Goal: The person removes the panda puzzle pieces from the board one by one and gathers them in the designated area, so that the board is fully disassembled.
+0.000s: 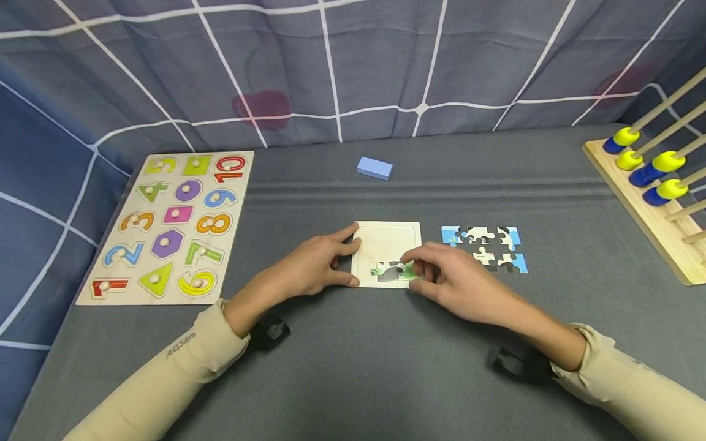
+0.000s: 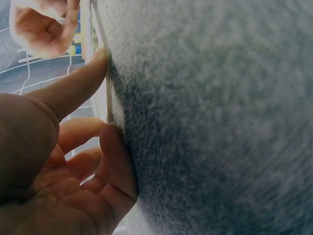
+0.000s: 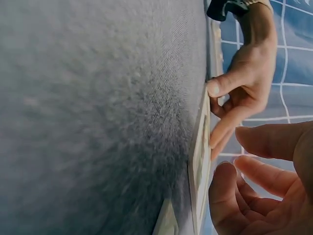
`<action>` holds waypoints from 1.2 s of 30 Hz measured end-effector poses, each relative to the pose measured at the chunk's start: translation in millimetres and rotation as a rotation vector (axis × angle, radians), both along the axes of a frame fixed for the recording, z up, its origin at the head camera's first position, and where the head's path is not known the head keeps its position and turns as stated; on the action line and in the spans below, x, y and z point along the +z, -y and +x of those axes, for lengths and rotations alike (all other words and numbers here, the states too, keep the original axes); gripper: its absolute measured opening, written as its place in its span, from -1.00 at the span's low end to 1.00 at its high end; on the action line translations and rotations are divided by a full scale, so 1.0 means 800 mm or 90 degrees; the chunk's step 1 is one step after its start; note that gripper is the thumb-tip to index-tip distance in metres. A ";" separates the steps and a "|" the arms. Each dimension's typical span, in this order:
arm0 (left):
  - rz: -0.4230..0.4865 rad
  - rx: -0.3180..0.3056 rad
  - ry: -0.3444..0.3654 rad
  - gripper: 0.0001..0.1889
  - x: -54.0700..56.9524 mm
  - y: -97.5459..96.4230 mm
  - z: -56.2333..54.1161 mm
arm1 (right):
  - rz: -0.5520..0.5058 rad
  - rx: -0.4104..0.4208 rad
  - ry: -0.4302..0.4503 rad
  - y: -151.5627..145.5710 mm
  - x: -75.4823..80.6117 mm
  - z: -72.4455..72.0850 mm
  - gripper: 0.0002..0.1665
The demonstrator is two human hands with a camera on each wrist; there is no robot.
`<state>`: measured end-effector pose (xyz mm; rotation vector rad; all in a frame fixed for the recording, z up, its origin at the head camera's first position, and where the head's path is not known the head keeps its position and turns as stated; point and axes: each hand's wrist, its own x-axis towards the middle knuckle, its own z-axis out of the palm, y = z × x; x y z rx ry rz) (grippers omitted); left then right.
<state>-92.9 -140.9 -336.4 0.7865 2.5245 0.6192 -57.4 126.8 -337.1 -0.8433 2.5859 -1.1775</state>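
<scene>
A small square wooden puzzle tray (image 1: 386, 242) lies flat on the grey surface. Joined panda pieces (image 1: 390, 271) with green leaves fill part of its near edge. My left hand (image 1: 313, 263) holds the tray's left edge, thumb by the near corner and index finger by the far one. Over the near right corner hovers my right hand (image 1: 463, 282), fingers loosely bent. In the right wrist view a gap shows between its thumb and fingertips, with nothing between them. Several loose panda puzzle pieces (image 1: 481, 235) lie right of the tray, the nearer ones partly behind the right hand.
At the left lies a wooden number-and-shape board (image 1: 179, 211) with knobbed pieces. A blue block (image 1: 375, 168) sits behind the tray. On the far right stands a wooden bead rack (image 1: 645, 208) with yellow and blue beads. A grid-patterned cloth (image 1: 375, 67) hangs along the back.
</scene>
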 end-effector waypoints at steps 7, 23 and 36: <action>0.005 -0.003 0.001 -0.22 0.001 0.000 0.001 | 0.059 0.031 0.003 0.022 -0.007 -0.017 -0.65; 0.008 -0.006 -0.005 -0.23 0.000 0.000 0.000 | 0.094 0.024 0.010 0.025 -0.011 -0.020 -0.69; 0.012 -0.002 0.000 -0.22 0.002 0.000 0.000 | 0.070 0.002 0.022 0.028 -0.013 -0.021 -0.72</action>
